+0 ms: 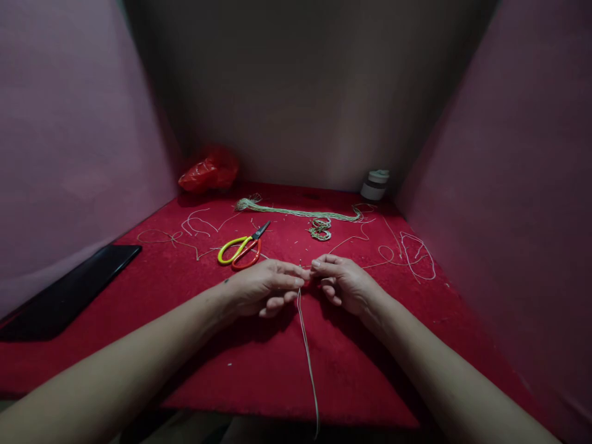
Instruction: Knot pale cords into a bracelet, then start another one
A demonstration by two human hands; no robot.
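Thin pale cords (305, 345) hang from my left hand (277, 283) down over the table's front edge. Thumb and fingers of that hand pinch the cords near their upper end. My right hand (340, 280) is close beside it, its thumb and index finger closed on a thin cord (311, 266) between the two hands. The fingertips almost meet, and the exact crossing of the strands is too small to make out. More cord trails off to both sides across the red cloth. Scissors (245, 245) with one yellow and one red handle lie just beyond my left hand.
A bundle of pale green cords (300, 212) stretches across the back, with a coiled braided piece (320, 229) before it. A red plastic bag (210, 171) and a white lidded container (375, 185) stand behind. A black flat object (69, 290) lies left. Pink walls (518, 185) flank the table.
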